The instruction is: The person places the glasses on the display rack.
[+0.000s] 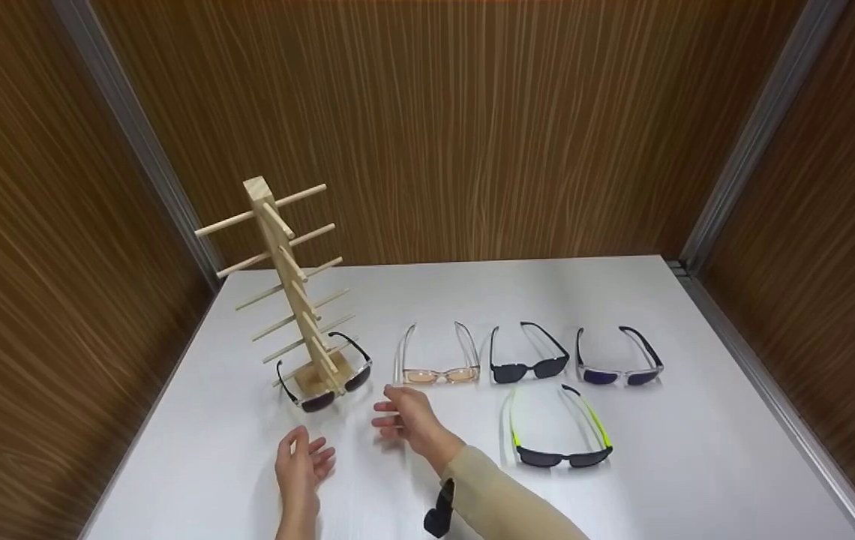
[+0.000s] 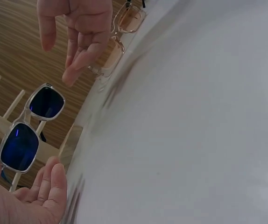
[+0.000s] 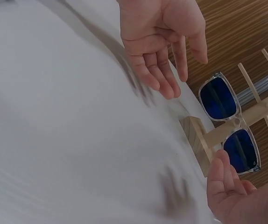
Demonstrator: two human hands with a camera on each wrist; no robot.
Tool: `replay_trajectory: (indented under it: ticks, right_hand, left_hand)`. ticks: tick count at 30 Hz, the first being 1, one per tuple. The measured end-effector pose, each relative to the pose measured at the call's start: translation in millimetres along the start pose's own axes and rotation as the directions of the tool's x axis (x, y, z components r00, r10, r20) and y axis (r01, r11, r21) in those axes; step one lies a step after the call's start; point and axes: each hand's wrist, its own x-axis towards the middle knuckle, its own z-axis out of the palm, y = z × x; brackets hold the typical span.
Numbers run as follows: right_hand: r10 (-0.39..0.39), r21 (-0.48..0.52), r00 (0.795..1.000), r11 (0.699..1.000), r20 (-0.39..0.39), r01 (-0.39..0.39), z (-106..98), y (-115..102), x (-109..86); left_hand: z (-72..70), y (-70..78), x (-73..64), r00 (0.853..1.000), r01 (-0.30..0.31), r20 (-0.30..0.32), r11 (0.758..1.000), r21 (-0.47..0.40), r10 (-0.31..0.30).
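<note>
Sunglasses with a clear frame and dark blue lenses (image 2: 19, 147) hang low on a wooden display rack (image 1: 289, 274), their temples reaching back on either side of its post. My left hand (image 1: 298, 472) is in front of and below them, palm inward, fingers loosely bent and holding nothing. To their right, my right hand (image 1: 414, 421) hovers over the table with relaxed, parted fingers, also holding nothing. In the head view both hands appear apart from the sunglasses. Just beyond the right hand lie glasses with peach lenses (image 1: 440, 375).
Black sunglasses (image 1: 529, 370) and clear-framed dark-lensed sunglasses (image 1: 620, 376) lie in a row to the right. Nearer stands a pair with lime-green temples (image 1: 564, 457). Wood-grain panels (image 1: 457, 135) enclose the white table (image 1: 697, 450). Bare pegs stick out above the hung pair.
</note>
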Motion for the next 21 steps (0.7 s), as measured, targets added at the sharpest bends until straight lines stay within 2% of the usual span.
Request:
replay_trajectory:
  ticks: [2, 4, 5, 15, 18, 21]
  right_hand:
    - [0.002, 0.003, 1.000, 1.000, 0.000, -0.002, -1.0, 1.2, -2.8]
    - [0.002, 0.004, 1.000, 1.000, 0.003, -0.002, -2.5, 2.0, -5.7]
    - [0.001, 0.005, 1.000, 1.000, 0.005, -0.001, -3.3, 1.8, -7.2]
    - [-0.011, 0.015, 0.999, 1.000, 0.040, 0.011, -17.5, 0.3, -20.4]
    - [-0.027, 0.016, 0.998, 1.000, 0.049, 0.026, -22.2, 0.1, -24.6]
    - [-0.047, 0.014, 0.997, 0.999, 0.056, 0.046, -26.6, -0.8, -29.5]
  left_hand:
    - [0.4, 1.0, -5.0, 1.000, 0.021, 0.010, 1.000, 0.008, -0.021]
    - [1.3, 10.9, -18.5, 0.998, 0.054, 0.032, 0.998, 0.011, -0.054]
    - [1.6, 11.7, -20.0, 0.997, 0.062, 0.039, 0.998, 0.014, -0.062]
    - [6.0, 3.6, -23.0, 0.992, 0.116, 0.044, 0.993, -0.005, -0.116]
    - [8.1, 1.9, -25.6, 0.992, 0.115, 0.054, 0.993, -0.005, -0.115]
    - [11.0, 2.7, -29.2, 0.988, 0.148, 0.046, 0.989, 0.006, -0.149]
